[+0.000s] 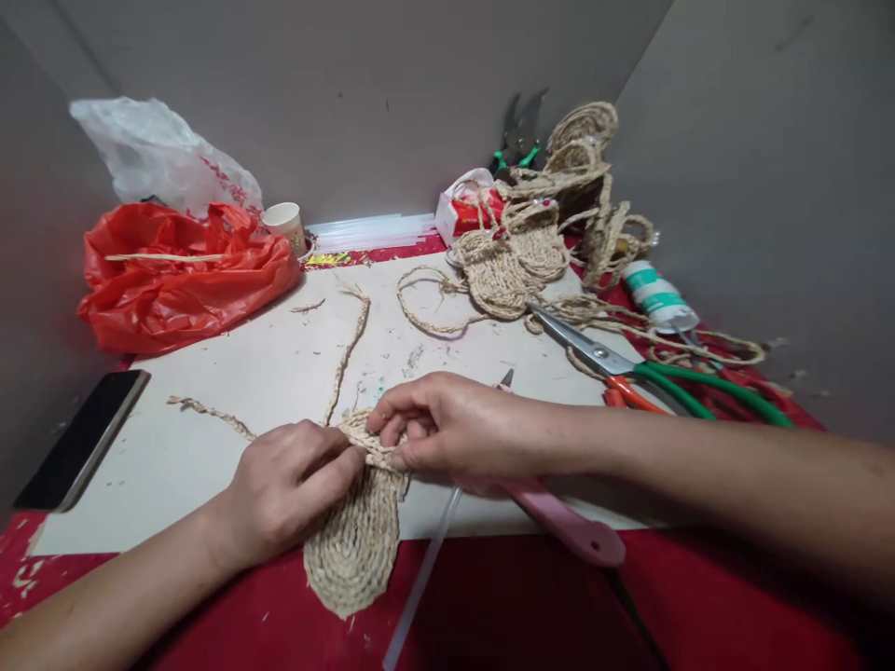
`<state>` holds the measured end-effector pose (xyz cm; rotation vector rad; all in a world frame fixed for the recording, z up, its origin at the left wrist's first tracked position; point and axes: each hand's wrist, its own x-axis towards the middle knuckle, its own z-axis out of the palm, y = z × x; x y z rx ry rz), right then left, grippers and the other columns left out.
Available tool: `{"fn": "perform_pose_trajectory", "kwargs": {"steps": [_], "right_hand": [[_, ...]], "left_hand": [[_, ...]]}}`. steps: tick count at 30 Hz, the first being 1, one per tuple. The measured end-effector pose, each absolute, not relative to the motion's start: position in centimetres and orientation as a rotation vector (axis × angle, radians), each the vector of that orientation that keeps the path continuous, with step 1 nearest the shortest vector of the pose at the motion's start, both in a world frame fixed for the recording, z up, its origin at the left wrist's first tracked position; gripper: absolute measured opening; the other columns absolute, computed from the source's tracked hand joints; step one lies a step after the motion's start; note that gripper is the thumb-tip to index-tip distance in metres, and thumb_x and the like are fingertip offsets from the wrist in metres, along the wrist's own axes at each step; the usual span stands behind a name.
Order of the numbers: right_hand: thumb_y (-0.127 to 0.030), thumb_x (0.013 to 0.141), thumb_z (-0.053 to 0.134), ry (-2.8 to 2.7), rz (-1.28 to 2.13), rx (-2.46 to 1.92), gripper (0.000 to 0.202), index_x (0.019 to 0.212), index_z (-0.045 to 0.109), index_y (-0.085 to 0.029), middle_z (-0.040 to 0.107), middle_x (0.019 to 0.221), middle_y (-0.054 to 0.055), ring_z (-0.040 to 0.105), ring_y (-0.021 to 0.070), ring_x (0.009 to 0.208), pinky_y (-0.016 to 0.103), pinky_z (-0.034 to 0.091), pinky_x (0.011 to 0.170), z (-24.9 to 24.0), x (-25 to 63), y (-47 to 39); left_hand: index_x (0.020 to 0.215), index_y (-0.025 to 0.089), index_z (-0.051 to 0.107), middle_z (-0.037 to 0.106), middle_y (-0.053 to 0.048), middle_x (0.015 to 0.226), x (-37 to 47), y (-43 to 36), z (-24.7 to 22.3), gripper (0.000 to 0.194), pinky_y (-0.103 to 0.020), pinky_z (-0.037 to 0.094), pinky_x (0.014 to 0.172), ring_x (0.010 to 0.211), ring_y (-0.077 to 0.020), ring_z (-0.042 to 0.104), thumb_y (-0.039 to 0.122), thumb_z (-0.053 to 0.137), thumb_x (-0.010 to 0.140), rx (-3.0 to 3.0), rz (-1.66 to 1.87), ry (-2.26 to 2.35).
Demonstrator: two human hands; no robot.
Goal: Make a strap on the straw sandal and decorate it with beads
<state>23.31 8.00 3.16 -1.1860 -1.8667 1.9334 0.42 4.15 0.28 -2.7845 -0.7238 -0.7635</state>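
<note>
A coiled sole of braided straw rope point(356, 550) lies at the front edge of the white board, its rounded end toward me. My left hand point(283, 485) is closed on its upper left side, thumb and forefinger pressed on the braid. From the right, my right hand point(454, 424) pinches the straw strands across the upper part with bent fingers. Two loose braid ends point(346, 354) stretch over the board. Beneath my right wrist lies a pink glue gun point(570, 527), partly hidden, with a translucent glue stick point(423, 587) jutting toward me.
Large scissors point(601, 354) with green and orange handles lie right, beside finished straw pieces point(514, 261) and loose braids. Pruning shears point(517, 140) lean on the back wall. At left are a red plastic bag point(188, 280), a paper cup point(283, 221) and a phone point(80, 438).
</note>
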Motion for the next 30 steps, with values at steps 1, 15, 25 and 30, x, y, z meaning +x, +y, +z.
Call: {"fn": "perform_pose_trajectory", "kwargs": {"steps": [1, 15, 25, 30], "right_hand": [[-0.009, 0.075, 0.058, -1.844, 1.98, -1.204, 0.022, 0.095, 0.062, -0.017, 0.057, 0.071, -0.004, 0.042, 0.0045, 0.047, 0.015, 0.034, 0.039, 3.2, 23.3, 8.0], [-0.009, 0.072, 0.062, -1.488, 2.39, -1.041, 0.021, 0.091, 0.059, -0.017, 0.056, 0.068, -0.006, 0.042, 0.0019, 0.042, 0.015, 0.033, 0.04, 2.7, 22.5, 8.8], [-0.012, 0.074, 0.061, -1.495, 2.454, -1.113, 0.02, 0.092, 0.058, -0.018, 0.056, 0.07, -0.007, 0.04, 0.0002, 0.033, 0.013, 0.027, 0.03, 3.2, 22.7, 9.0], [-0.007, 0.074, 0.06, -1.467, 2.472, -1.092, 0.019, 0.09, 0.059, -0.016, 0.056, 0.068, -0.007, 0.042, -0.0011, 0.035, 0.01, 0.028, 0.031, 3.4, 22.5, 8.8]], "left_hand": [[0.102, 0.012, 0.062, 0.066, -0.009, 0.087, 0.3, 4.1, 0.3, 0.02, -0.028, 0.045, 0.058, 0.069, -0.0153, 0.056, 0.008, 0.06, 0.083, -2.795, -0.75, -0.713], [0.099, 0.016, 0.064, 0.071, -0.007, 0.092, -0.2, 4.1, 1.1, 0.016, -0.027, 0.05, 0.065, 0.075, -0.0162, 0.063, 0.013, 0.052, 0.089, -2.832, -0.728, -0.658], [0.097, 0.015, 0.065, 0.07, -0.008, 0.095, -0.5, 4.4, 1.2, 0.022, -0.029, 0.051, 0.068, 0.079, -0.0181, 0.064, 0.011, 0.044, 0.09, -2.817, -0.793, -0.57], [0.097, 0.014, 0.064, 0.07, -0.008, 0.096, -0.5, 4.3, 0.9, 0.019, -0.029, 0.051, 0.072, 0.081, -0.0179, 0.063, 0.011, 0.046, 0.09, -2.82, -0.778, -0.629]]}}
